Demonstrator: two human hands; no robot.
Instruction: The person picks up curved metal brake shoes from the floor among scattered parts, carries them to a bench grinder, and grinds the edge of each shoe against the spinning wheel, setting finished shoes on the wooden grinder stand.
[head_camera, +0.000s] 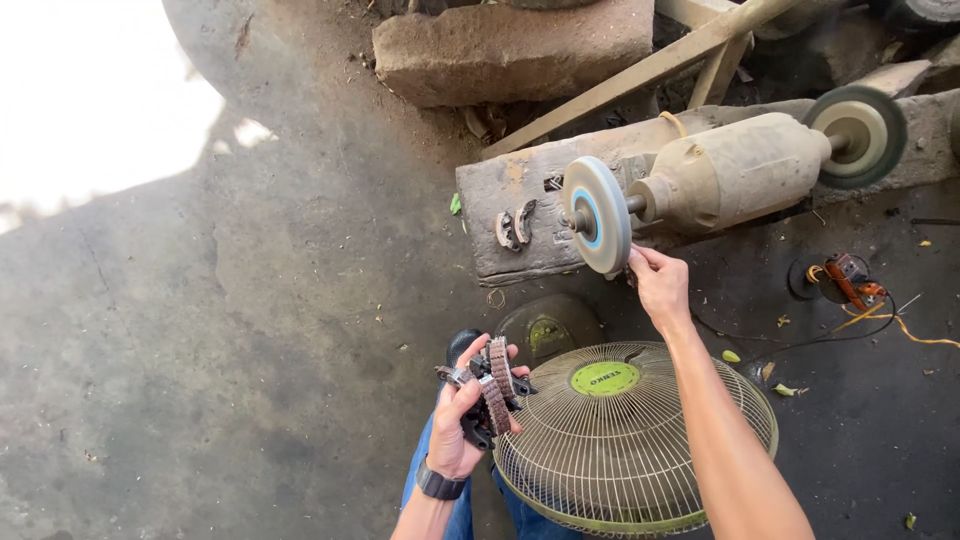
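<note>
1. A bundle of brake shoes (490, 390) is clamped in the left hand (462, 425), at lower centre.
2. The right hand (660, 285) is pinched shut against the grinding wheel (597, 215), centre frame; whatever it holds is hidden.
3. A fan guard (630, 440) lies below.

I'm looking down at a dark, stained concrete floor (250, 330) — harsh sunlight (90, 90) is washing out its far-left corner.

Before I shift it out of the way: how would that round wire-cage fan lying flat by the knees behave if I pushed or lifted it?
The round cream wire-cage fan probably lifts easily, being mostly thin open wire. Lying flat, it seems unlikely to roll or tip and should slide across the dusty concrete floor. The thin wires look bendable, so gripping the green rim is likely safer.
</note>
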